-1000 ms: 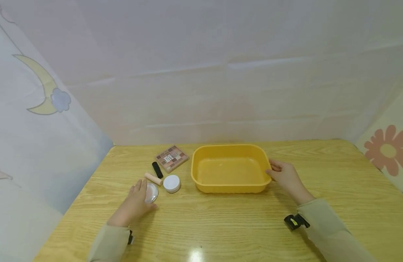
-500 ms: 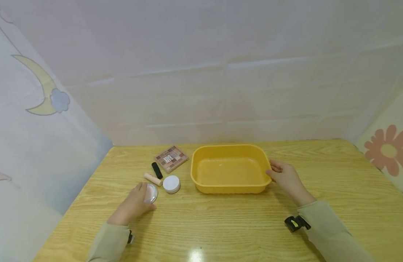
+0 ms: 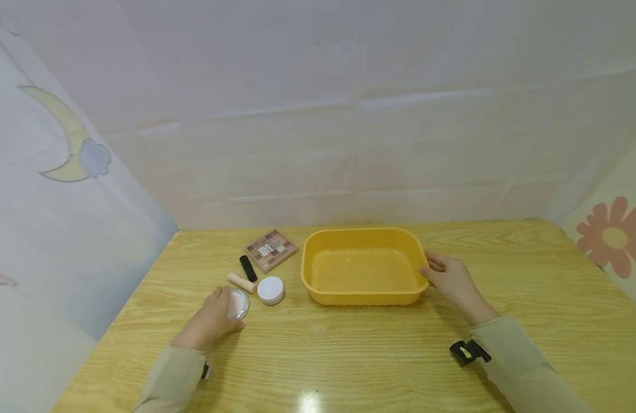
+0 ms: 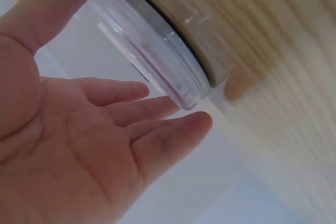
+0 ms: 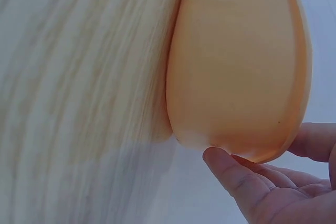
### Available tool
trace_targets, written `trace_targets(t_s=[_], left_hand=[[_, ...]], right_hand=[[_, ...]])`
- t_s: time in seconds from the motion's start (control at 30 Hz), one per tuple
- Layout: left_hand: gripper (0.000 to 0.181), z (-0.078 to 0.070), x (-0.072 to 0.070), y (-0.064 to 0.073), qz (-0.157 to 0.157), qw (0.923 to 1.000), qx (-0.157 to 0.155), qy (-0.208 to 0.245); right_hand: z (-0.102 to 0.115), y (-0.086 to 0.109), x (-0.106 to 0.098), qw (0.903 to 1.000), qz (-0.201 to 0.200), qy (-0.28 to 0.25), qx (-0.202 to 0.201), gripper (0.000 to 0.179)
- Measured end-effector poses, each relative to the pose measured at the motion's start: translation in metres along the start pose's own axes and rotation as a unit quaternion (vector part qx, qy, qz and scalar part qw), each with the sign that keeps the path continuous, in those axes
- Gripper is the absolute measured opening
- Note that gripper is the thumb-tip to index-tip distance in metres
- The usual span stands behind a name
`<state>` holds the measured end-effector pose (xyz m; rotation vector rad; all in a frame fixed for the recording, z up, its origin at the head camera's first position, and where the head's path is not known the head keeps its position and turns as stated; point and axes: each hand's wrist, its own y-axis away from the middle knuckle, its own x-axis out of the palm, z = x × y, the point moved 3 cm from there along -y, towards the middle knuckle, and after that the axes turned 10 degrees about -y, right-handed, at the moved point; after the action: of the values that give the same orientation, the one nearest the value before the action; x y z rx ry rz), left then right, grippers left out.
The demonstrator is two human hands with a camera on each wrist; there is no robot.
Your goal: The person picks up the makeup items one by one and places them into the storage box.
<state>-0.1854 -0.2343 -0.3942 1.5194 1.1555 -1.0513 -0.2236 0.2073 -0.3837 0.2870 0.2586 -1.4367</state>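
Note:
In the head view, my left hand (image 3: 208, 320) is at the left of a round powder compact (image 3: 240, 303) with a clear lid, which lies on the table. The left wrist view shows the thumb at one side of the compact (image 4: 149, 45) and the extended fingers (image 4: 165, 142) at its other side, the palm apart from it. My right hand (image 3: 452, 281) holds the right end of a yellow plastic basin (image 3: 367, 299). Thumb and fingers take its rim between them in the right wrist view, where the basin (image 5: 236, 61) stands on the table.
Beside the compact are a white round jar (image 3: 271, 290), a pale pink tube (image 3: 242, 283) and a black lipstick-like tube (image 3: 248, 268). Behind them lies an eyeshadow palette (image 3: 271, 250). The wooden table (image 3: 318, 350) ends at a printed cloth backdrop (image 3: 318, 143).
My left hand has drawn back very slightly beside the compact, its fingers covering a bit less of it. The right hand and the basin have stayed in place.

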Motion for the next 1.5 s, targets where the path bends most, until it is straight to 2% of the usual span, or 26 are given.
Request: trace_targets(t_s=[0.37,0.67,0.97,1.27,1.5], left_hand=[[0.09,0.0025,-0.0002,-0.0032,0.001,1.0,-0.007,0.006],[0.086,0.0049,0.0009,-0.0062,0.0,0.9999,0.001,0.01],[0.078,0.0076,-0.0012,-0.005,-0.034,0.9993,0.006,-0.013],[0.08,0.0082,-0.0026,-0.0004,-0.032,0.9993,-0.014,-0.013],[0.081,0.0055,-0.0056,0.0014,-0.05,0.9987,-0.006,-0.008]], right_hand=[[0.0001,0.0002,-0.0005,0.9999,-0.004,-0.006,0.01,0.053],[0.0012,0.0012,0.0,0.9999,-0.003,-0.014,0.01,0.053],[0.0002,0.0001,-0.0001,0.9998,-0.001,-0.018,0.013,0.053],[0.0004,0.001,0.0012,0.9999,0.002,-0.011,0.006,0.053],[-0.0012,0.0011,0.0003,1.0,0.001,-0.007,0.003,0.053]])
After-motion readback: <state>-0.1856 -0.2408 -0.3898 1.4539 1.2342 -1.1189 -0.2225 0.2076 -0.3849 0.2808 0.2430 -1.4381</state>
